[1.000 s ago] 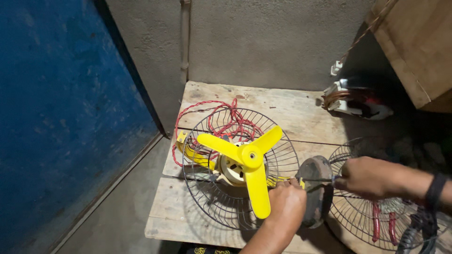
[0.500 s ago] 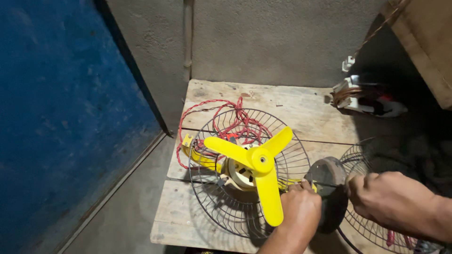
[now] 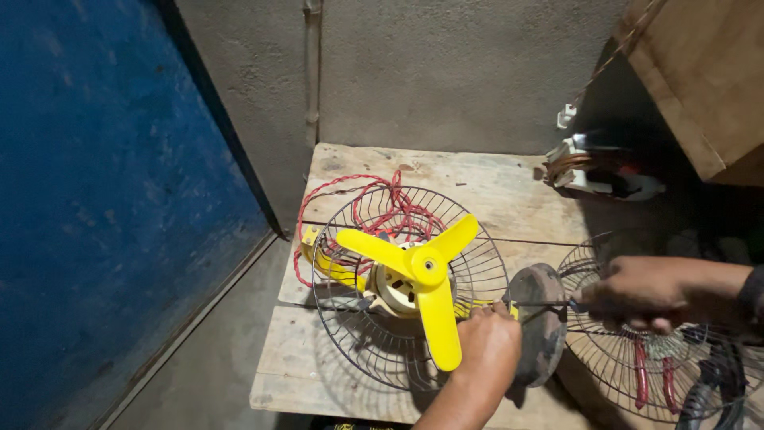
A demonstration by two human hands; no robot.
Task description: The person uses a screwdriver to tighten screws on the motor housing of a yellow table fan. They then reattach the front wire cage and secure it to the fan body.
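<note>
Wooden table (image 3: 509, 191): left hand (image 3: 485, 346) beside yellow fan blade (image 3: 418, 275).

Fan blade (image 3: 418, 275) inside wire guard (image 3: 358, 342) on wooden table (image 3: 493, 187), second guard (image 3: 629, 374) to its right.

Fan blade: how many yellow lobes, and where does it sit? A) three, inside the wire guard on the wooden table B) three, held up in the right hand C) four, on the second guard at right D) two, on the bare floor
A: the fan blade shows three yellow lobes and sits inside the wire guard, which rests on the wooden table; neither hand lifts it.
</note>
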